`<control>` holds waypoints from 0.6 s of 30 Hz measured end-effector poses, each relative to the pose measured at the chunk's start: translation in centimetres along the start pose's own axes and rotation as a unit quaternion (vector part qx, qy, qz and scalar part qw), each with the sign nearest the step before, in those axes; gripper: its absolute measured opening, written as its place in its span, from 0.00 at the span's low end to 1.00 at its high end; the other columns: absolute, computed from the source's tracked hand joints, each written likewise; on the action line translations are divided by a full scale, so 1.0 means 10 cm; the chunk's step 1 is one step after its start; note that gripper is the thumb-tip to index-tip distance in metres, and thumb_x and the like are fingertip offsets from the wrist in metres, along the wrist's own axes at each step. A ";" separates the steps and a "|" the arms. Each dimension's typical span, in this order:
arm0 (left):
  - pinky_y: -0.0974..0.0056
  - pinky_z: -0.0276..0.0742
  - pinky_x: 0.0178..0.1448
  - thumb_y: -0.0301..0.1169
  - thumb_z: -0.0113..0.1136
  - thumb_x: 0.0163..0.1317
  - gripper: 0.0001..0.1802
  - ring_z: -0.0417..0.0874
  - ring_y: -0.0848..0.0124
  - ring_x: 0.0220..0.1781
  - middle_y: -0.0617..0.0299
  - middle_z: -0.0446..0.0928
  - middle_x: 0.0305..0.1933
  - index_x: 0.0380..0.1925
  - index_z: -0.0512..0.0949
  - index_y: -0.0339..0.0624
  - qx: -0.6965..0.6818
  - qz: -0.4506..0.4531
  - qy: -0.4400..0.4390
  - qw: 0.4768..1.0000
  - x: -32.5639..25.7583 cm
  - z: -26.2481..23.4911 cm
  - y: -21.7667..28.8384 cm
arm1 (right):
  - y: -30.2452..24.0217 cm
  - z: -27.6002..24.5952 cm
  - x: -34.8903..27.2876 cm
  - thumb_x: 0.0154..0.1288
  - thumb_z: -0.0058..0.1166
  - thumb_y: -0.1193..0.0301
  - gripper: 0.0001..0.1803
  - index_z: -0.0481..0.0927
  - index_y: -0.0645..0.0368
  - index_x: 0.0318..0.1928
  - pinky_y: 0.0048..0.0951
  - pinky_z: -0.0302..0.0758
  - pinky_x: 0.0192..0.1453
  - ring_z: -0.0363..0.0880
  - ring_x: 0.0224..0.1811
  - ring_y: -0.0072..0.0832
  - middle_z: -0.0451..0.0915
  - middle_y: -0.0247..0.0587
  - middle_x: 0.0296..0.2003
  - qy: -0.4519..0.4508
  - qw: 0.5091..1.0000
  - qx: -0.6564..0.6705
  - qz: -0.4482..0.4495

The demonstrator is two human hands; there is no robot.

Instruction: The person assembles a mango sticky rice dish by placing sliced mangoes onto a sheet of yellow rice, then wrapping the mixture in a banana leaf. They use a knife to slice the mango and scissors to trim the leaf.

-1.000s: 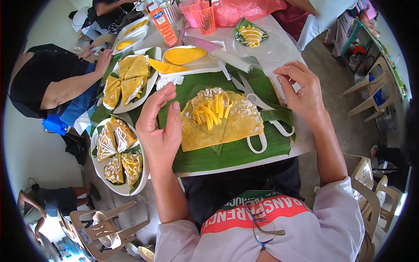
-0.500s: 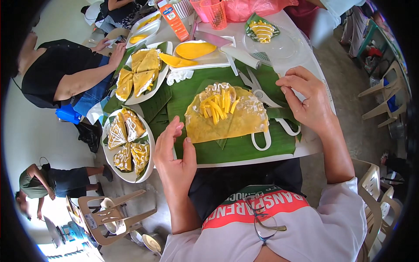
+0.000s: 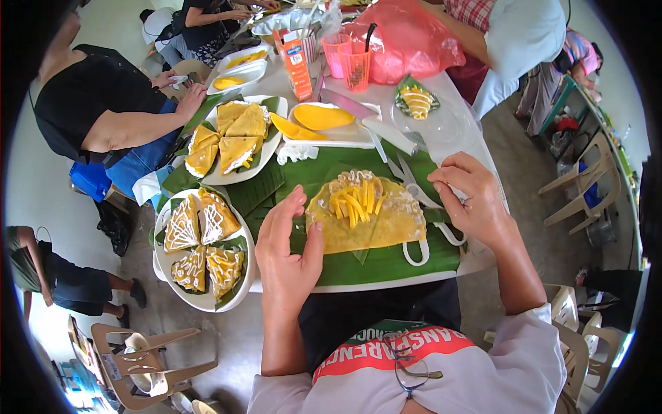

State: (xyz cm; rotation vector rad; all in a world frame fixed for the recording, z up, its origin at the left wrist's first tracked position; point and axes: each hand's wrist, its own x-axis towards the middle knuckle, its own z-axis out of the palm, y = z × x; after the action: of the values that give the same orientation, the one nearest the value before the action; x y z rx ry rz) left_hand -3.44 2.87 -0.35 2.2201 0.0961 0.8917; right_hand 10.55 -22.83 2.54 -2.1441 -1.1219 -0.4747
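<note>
A folded yellow crepe lies on a green banana leaf in front of me. Mango strips and white cream are heaped near its far edge. My left hand hovers at the crepe's left side, empty, thumb apart from its straight fingers. Over the leaf's right side, my right hand is raised with loosely bent fingers and thumb tip near them; I see nothing held. White-handled scissors lie beneath and beside it, partly behind the crepe. A knife rests across a white tray holding mango halves.
To the left stand two plates of folded crepes, one plain and one drizzled. Beyond are an orange carton, plastic cups, a pink bag and a clear plate. Another person sits at left.
The view has shifted, so more of the table's far end shows. Both my hands stay raised around the crepe; the right hand's fingers sit a little closer together. The crepe looks unchanged.
</note>
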 end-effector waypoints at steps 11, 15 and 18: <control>0.57 0.79 0.52 0.16 0.63 0.53 0.24 0.82 0.53 0.48 0.47 0.80 0.50 0.53 0.78 0.35 -0.005 0.084 0.048 0.995 0.13 0.03 -0.19 | -0.03 0.45 1.09 0.57 0.59 0.77 0.04 0.81 0.63 0.34 0.41 0.75 0.44 0.78 0.39 0.45 0.77 0.47 0.33 -0.113 0.982 -0.024 -0.152; 0.56 0.79 0.53 0.15 0.63 0.51 0.25 0.82 0.51 0.48 0.46 0.80 0.49 0.53 0.79 0.35 -0.016 0.081 0.039 0.996 0.11 -0.01 -0.19 | 0.08 1.14 1.80 0.58 0.55 0.76 0.10 0.84 0.62 0.41 0.42 0.76 0.51 0.80 0.47 0.46 0.81 0.49 0.40 -0.158 0.975 0.017 -0.158; 0.56 0.79 0.53 0.15 0.63 0.51 0.25 0.83 0.51 0.48 0.45 0.80 0.48 0.52 0.79 0.35 -0.025 0.074 0.031 0.996 0.11 -0.01 -0.21 | 0.14 1.64 2.20 0.57 0.52 0.80 0.18 0.84 0.57 0.48 0.42 0.76 0.56 0.79 0.51 0.42 0.81 0.49 0.45 -0.164 0.970 0.030 -0.175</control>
State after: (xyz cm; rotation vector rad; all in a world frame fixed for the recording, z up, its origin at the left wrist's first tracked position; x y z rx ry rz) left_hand -2.30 4.84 -1.08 2.1740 -0.0630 1.0334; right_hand 24.32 0.95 3.07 -2.0236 -1.6932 -0.2371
